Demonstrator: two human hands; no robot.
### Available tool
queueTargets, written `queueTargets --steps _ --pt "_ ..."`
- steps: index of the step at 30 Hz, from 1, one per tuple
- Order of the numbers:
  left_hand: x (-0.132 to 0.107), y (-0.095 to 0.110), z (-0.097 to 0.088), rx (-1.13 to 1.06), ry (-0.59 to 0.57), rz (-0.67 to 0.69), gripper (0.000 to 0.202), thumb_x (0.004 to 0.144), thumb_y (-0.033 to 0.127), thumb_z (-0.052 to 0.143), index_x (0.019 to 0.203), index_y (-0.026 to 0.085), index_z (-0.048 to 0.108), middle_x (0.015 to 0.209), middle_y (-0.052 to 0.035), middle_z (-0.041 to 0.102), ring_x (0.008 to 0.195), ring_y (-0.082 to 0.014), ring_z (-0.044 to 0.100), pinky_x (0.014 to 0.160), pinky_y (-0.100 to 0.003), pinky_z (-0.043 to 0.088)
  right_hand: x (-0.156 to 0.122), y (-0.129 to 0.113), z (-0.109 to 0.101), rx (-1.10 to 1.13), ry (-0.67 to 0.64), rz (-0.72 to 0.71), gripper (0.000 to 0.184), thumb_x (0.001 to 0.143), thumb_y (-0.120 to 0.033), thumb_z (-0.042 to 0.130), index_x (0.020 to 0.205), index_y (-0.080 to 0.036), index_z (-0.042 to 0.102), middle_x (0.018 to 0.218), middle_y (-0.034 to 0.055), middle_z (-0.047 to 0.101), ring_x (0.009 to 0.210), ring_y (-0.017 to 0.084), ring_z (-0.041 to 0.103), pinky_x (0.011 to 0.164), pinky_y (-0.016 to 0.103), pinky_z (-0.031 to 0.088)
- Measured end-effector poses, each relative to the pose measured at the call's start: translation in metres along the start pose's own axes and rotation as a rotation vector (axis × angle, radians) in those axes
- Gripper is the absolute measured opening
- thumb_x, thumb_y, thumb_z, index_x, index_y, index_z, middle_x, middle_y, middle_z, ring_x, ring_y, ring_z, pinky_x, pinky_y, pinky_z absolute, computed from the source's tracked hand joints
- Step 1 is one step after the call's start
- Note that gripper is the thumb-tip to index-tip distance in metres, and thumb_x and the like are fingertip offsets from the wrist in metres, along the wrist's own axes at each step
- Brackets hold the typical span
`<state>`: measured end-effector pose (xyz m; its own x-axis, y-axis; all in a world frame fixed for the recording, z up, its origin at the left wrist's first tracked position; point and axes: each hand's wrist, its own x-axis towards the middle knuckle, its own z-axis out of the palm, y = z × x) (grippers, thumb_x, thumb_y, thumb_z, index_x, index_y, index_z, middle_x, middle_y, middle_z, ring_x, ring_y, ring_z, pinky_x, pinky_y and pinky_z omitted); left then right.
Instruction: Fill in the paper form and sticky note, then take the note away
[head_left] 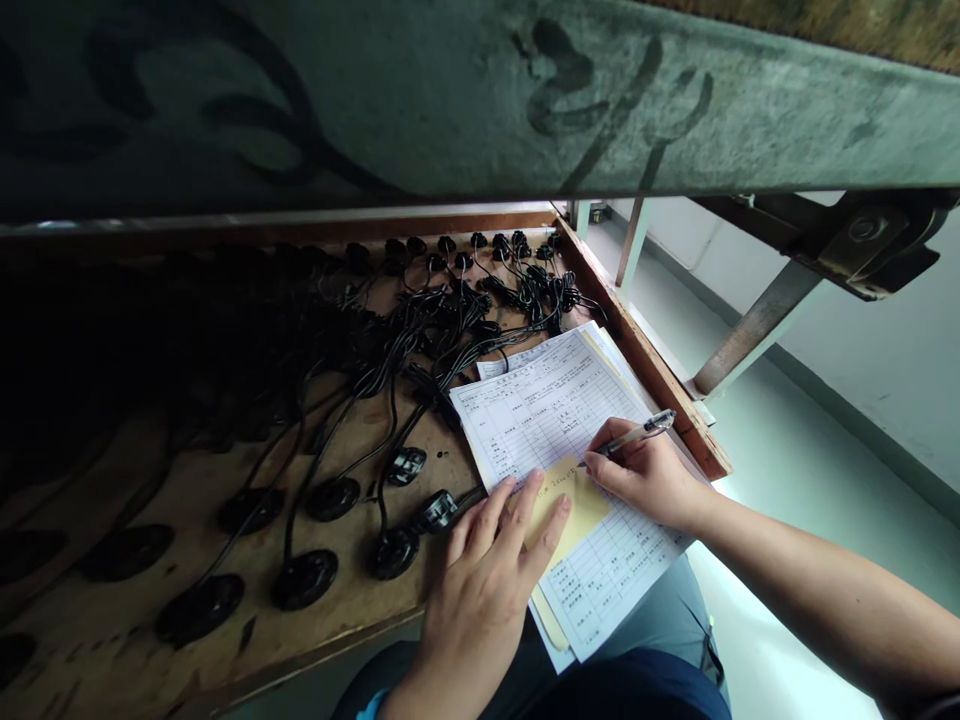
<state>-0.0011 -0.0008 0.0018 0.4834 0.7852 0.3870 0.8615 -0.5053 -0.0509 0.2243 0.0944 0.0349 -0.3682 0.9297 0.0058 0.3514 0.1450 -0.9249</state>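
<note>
The right hand (pixel 652 482) is gripping a slim, clear-barrelled pen (pixel 646 430), its tip pointing at the upper edge of a small yellow paper note (pixel 586 518). The left hand (pixel 487 580), open with fingers spread, is resting on the note. Beneath, a stack of white printed paper forms (pixel 517 412) is overhanging a brown wooden tray (pixel 651 355), near round black corded devices (pixel 304 580).

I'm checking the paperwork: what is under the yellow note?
A printed form shows around the yellow note; whatever print the note and the left hand cover cannot be seen.
</note>
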Motion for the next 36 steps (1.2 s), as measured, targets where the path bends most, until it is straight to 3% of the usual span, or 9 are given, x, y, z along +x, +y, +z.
queueTargets --steps 36 --pt "0.0005 0.0004 0.0013 -0.048 0.004 -0.015 0.059 0.097 0.006 0.044 0.150 0.031 0.053 0.156 -0.0092 0.052 0.137 -0.0371 0.052 0.103 -0.052 0.044 0.0010 0.0020 -0.0003 0.008 -0.013 -0.001 0.010 0.087 -0.027 0.065 0.088 -0.017 0.063 0.073 0.0019 0.065 0.064 0.012 0.055 0.058 0.026 0.046"
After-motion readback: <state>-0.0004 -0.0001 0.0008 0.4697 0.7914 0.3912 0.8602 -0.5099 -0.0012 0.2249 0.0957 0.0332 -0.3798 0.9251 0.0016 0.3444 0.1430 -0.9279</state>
